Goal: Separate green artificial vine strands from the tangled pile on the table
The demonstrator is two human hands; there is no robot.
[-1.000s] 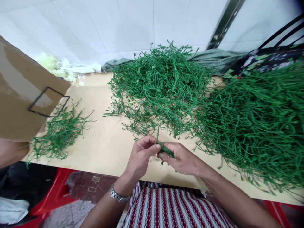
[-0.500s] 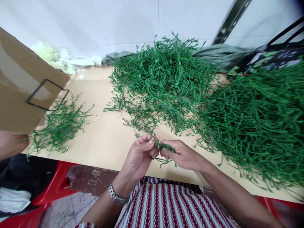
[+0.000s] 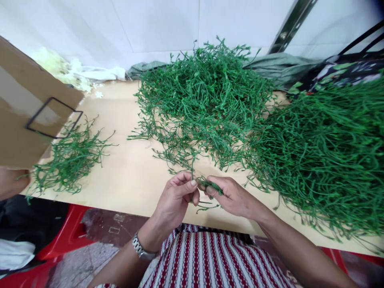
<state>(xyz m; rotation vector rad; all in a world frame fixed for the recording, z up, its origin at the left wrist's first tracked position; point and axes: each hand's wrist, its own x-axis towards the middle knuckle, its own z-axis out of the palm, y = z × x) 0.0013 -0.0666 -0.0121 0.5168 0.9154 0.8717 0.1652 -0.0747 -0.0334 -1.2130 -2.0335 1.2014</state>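
Observation:
Near the table's front edge, my left hand (image 3: 178,194) pinches a thin green plastic stem (image 3: 192,168) between thumb and fingers. Close beside it, my right hand (image 3: 231,196) is closed around a small bunch of green stems (image 3: 214,186). A few stem ends stick out below and between the hands. Beyond them spreads a loose pile of green artificial stems (image 3: 207,88) with small forked tips. A denser heap of the same stems (image 3: 327,156) lies to the right.
A smaller heap of stems (image 3: 72,160) lies at the left, by a cardboard box (image 3: 33,108) with a black wire frame (image 3: 54,118) against it. Another person's arm (image 3: 13,182) shows at the left edge. Pale yellow flowers (image 3: 60,68) sit against the wall. Red stools (image 3: 67,232) stand below.
My hands have moved slightly apart, with the left hand's stem now more upright. The view has shifted a little. Both hands keep their hold.

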